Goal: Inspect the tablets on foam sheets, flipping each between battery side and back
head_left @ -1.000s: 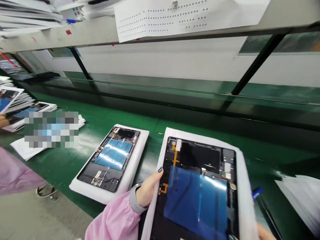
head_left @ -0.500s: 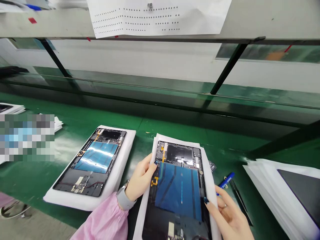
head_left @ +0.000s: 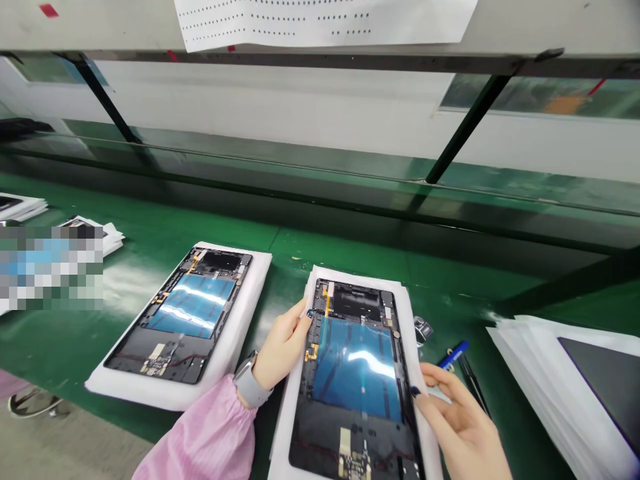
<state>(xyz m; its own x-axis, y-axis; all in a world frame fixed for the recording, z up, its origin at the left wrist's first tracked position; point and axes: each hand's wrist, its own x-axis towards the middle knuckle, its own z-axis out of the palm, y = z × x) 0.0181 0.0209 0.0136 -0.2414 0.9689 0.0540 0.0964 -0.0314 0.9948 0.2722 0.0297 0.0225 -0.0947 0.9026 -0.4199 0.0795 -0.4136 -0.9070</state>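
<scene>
An opened tablet [head_left: 356, 360] with a blue battery area and bare circuit parts lies on white foam sheets [head_left: 428, 427] in front of me. My left hand [head_left: 284, 343] grips its upper left edge, thumb on the frame and fingers hidden below. On the right edge, lower down, my right hand [head_left: 457, 417] pinches the side of the tablet with the thumb on top; its other fingers curl beside the foam. To the left, a second opened tablet [head_left: 187, 313] rests on its own foam stack [head_left: 247, 313].
A blue marker [head_left: 454, 355], black tweezers [head_left: 474, 383] and a small dark-and-silver part [head_left: 423, 329] lie right of my tablet. Farther right is a foam stack [head_left: 525, 373] bearing a dark panel [head_left: 603, 383]. A shelf [head_left: 110, 30] with a hanging sheet [head_left: 325, 23] crosses above the green bench [head_left: 145, 223].
The tablet in my hands has tilted slightly, and the light reflection on its blue area has grown. My right hand has shifted a little left. The view has dipped slightly.
</scene>
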